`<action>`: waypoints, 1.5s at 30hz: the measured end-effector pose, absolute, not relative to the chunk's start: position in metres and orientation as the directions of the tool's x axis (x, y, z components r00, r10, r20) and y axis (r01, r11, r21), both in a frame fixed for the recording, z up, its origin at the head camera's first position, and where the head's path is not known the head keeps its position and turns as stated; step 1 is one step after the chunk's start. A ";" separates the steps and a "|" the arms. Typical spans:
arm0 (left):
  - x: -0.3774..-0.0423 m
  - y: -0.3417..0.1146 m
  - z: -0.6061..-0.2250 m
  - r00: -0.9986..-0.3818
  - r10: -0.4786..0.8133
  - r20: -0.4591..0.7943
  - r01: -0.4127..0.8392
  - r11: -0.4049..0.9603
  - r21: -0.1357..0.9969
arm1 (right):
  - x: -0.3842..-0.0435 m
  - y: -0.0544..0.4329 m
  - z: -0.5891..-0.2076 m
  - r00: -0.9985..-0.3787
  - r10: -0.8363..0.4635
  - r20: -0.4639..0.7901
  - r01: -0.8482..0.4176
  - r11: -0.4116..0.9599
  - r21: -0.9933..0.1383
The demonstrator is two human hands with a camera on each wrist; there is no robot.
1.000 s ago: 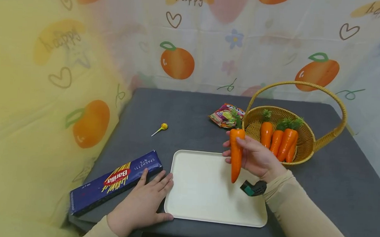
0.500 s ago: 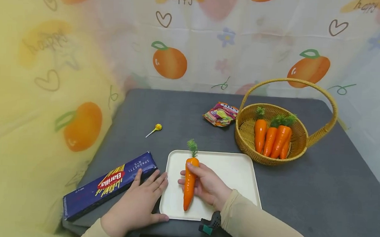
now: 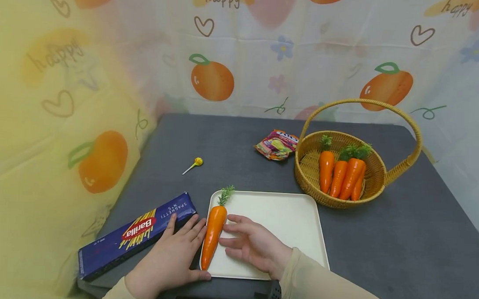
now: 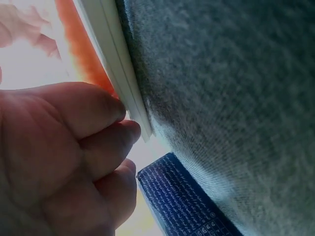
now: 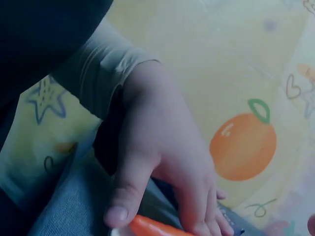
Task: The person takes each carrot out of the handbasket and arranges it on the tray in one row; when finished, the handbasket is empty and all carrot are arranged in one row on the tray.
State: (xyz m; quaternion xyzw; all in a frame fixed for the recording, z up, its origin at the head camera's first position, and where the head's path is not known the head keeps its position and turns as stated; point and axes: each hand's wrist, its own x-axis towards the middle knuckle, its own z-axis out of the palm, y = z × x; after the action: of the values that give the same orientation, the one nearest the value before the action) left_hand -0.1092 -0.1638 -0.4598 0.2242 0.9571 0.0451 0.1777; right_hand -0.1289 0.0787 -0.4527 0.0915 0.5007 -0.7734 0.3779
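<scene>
An orange carrot with a green top (image 3: 214,236) lies on the left side of the white tray (image 3: 276,225), its leaves toward the far edge. Beside it my right hand (image 3: 256,247) is over the tray, palm turned left, fingers loosely extended and holding nothing. My left hand (image 3: 168,259) rests along the tray's left edge with fingers spread. In the left wrist view, the left fingertips (image 4: 130,130) meet the tray rim (image 4: 110,54). The right wrist view shows the left hand (image 5: 167,132) beside the carrot (image 5: 157,228).
A blue spaghetti box (image 3: 137,236) lies left of the tray, close to the left hand. Behind are a yellow lollipop (image 3: 198,161) and a candy bag (image 3: 277,145). The wicker basket (image 3: 309,163) at the right holds several carrots (image 3: 352,177) under a tall handle.
My right hand brought the carrot leftward and down from near the basket, laid it on the tray's left side and let go. The left hand stayed at the tray edge.
</scene>
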 end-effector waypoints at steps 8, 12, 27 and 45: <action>-0.108 -0.163 -0.460 -0.835 0.417 -0.358 0.385 0.909 0.162 | -0.133 0.098 -0.449 -0.689 -0.515 -0.510 0.666 -0.172 -0.725; -0.107 -0.163 -0.459 -0.835 0.419 -0.357 0.389 0.908 0.155 | -0.146 0.130 -0.431 -0.720 -0.539 -0.438 0.605 -0.178 -0.776; -0.109 -0.164 -0.459 -0.838 0.406 -0.365 0.385 0.913 0.132 | -0.250 0.333 -0.350 -0.788 -0.581 -0.204 0.544 -0.502 -0.673; -0.107 -0.162 -0.459 -0.833 0.425 -0.354 0.398 0.905 0.150 | -0.287 0.325 -0.386 -0.721 -0.361 -0.591 0.687 -0.265 -0.677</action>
State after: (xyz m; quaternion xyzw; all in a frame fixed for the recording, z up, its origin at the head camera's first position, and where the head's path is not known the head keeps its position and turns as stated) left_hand -0.1066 -0.1622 -0.4586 0.2149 0.9568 0.0353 0.1928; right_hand -0.2871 0.3252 -0.3859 0.1614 0.5043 -0.7787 0.3366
